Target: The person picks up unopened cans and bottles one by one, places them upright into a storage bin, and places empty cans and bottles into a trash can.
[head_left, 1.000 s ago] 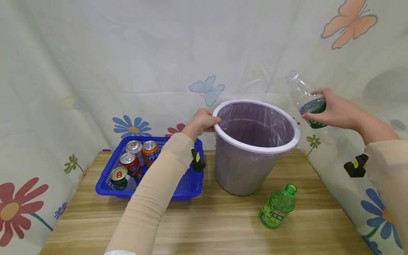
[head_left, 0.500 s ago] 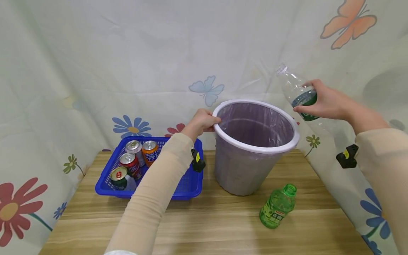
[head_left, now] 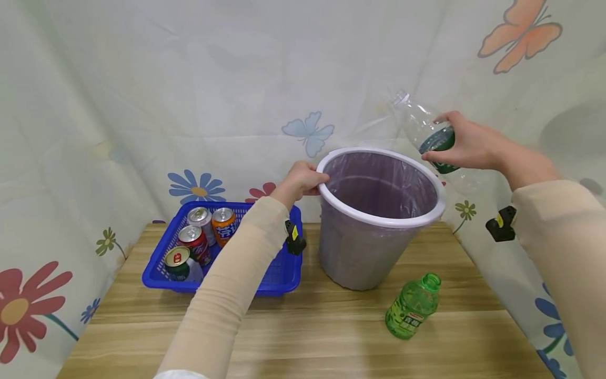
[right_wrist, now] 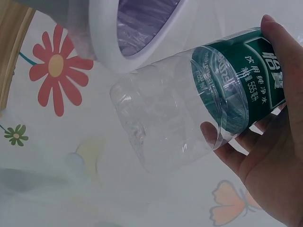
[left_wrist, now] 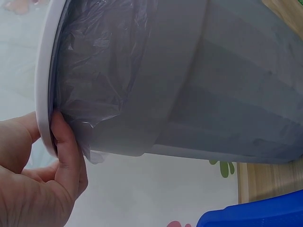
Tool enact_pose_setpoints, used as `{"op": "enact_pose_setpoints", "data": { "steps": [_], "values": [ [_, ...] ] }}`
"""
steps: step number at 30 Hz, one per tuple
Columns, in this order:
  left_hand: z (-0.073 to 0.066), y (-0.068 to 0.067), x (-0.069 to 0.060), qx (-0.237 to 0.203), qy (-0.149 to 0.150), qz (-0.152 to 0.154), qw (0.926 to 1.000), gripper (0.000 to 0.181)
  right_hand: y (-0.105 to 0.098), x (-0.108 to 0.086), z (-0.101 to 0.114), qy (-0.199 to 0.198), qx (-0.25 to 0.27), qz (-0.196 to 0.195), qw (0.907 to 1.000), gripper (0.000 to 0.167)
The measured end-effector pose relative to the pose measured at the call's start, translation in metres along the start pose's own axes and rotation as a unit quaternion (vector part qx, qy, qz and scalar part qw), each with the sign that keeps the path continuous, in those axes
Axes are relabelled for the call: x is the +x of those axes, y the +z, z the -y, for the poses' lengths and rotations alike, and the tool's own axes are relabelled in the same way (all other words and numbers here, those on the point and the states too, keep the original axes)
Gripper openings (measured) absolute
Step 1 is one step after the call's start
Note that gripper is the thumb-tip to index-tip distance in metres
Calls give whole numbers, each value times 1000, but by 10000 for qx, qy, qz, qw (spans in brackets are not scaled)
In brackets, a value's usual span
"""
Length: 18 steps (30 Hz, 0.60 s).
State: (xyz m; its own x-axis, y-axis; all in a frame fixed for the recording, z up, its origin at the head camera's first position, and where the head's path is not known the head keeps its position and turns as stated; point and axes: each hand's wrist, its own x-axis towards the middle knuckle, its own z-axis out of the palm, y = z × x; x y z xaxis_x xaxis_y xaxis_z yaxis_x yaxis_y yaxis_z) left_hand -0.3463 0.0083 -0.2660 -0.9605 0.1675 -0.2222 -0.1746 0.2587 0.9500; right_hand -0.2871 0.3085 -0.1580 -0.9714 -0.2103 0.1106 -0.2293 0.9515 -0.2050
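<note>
A grey trash can [head_left: 360, 252] with a white rim and a thin plastic liner stands on the table. My left hand [head_left: 303, 179] grips its rim at the left; in the left wrist view the fingers [left_wrist: 68, 146] curl under the rim. Up beside the can's right edge, my right hand [head_left: 473, 145] holds a clear plastic water bottle [head_left: 418, 123] round its green label [right_wrist: 236, 80]. The bottle is tilted, neck toward the upper left, and looks empty. A green plastic bottle [head_left: 413, 308] without a cap stands on the table in front of the can.
Left of the can sits a blue plastic basket [head_left: 279, 279] with several drink cans, among them an orange can [head_left: 224, 225] and a red can [head_left: 194, 243]. My left forearm passes over the basket. A patterned curtain [head_left: 227, 79] hangs behind the wooden table [head_left: 303, 337].
My right hand has moved left and slightly up with the clear water bottle, closer to the trash can. The left hand, can, basket and green bottle have stayed in place.
</note>
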Motion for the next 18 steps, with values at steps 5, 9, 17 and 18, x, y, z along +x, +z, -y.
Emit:
{"op": "enact_pose_setpoints", "data": {
  "steps": [5,9,17,18],
  "values": [
    [0,1,0,-32,12,-60,10000,23,-1,4,8,-127,-44,-40,9999,86],
    [0,2,1,-52,34,-82,9999,23,0,6,12,-177,-73,-3,9998,86],
    [-1,2,0,-3,1,-25,10000,23,3,8,21,-275,13,74,9996,86],
    [-2,2,0,5,0,-16,10000,24,4,8,23,-308,43,78,9995,86]
  ]
}}
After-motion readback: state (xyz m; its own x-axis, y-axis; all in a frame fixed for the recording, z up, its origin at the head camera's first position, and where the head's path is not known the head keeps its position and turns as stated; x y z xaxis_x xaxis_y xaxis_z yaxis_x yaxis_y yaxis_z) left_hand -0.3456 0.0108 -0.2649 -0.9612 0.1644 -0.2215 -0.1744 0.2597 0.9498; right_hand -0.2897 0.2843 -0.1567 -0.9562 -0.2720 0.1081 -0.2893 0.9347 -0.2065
